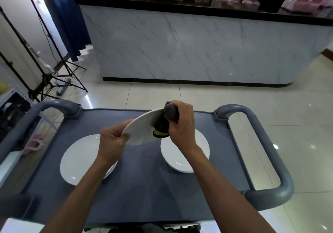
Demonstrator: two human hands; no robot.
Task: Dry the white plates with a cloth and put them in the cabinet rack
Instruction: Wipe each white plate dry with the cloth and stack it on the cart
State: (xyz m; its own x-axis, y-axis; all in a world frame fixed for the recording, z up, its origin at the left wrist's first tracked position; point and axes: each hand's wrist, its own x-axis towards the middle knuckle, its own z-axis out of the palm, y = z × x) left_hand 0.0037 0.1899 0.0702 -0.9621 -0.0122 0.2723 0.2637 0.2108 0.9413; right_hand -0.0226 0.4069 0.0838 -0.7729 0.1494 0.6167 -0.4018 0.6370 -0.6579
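My left hand [112,141] grips the near rim of a white plate [144,127], which is tilted up above the grey cart top [144,178]. My right hand [182,122] holds a bunched dark cloth [169,114] with a yellow patch against the plate's right edge. A white plate [81,160] lies flat on the cart at the left, partly under my left forearm. On the right lies a stack of white plates [182,156], partly hidden by my right wrist. No cabinet rack is in view.
Grey handles [266,142] rise at the cart's left and right ends. Ahead stands a marble-fronted counter [180,43] with a black top. Black tripod legs [54,74] stand on the tiled floor at the left, beside a dark shelf unit.
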